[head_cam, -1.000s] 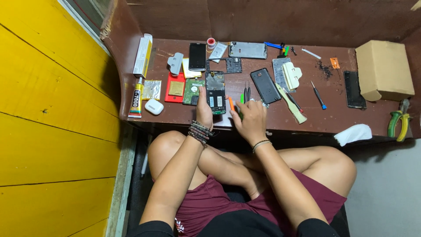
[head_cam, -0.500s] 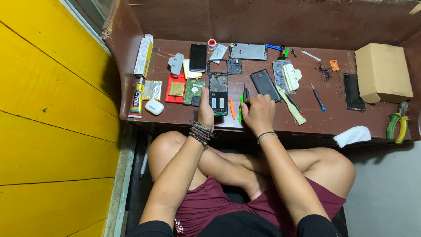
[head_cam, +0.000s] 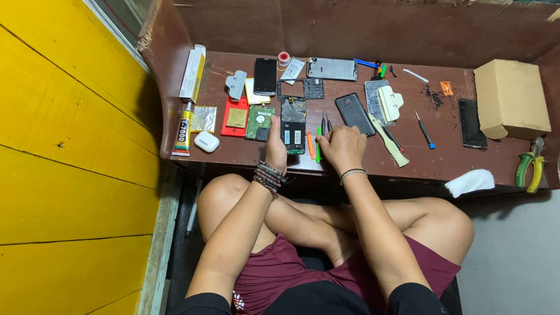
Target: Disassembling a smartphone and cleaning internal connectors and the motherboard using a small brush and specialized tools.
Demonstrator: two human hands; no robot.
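An opened black phone (head_cam: 293,124) with its insides showing lies near the front edge of the brown desk (head_cam: 449,154). My left hand (head_cam: 275,144) holds its lower left edge, thumb pressed on it. My right hand (head_cam: 343,147) is just to the phone's right, fingers curled over the near ends of thin dark tweezers (head_cam: 324,121). Between the two hands lie a green pry tool (head_cam: 318,140) and an orange one (head_cam: 310,146).
On the desk: glue tube (head_cam: 182,133), white earbud case (head_cam: 206,142), red tray (head_cam: 228,125), green circuit board (head_cam: 258,121), two black phones (head_cam: 265,76) (head_cam: 354,114), screwdriver (head_cam: 424,129), cardboard box (head_cam: 510,96), pliers (head_cam: 529,169), white cloth (head_cam: 469,182). Yellow wall (head_cam: 70,146) at left.
My right hand moved forward from the desk's front edge onto the near ends of the tweezers, then stayed there. The left hand has kept its hold on the opened phone.
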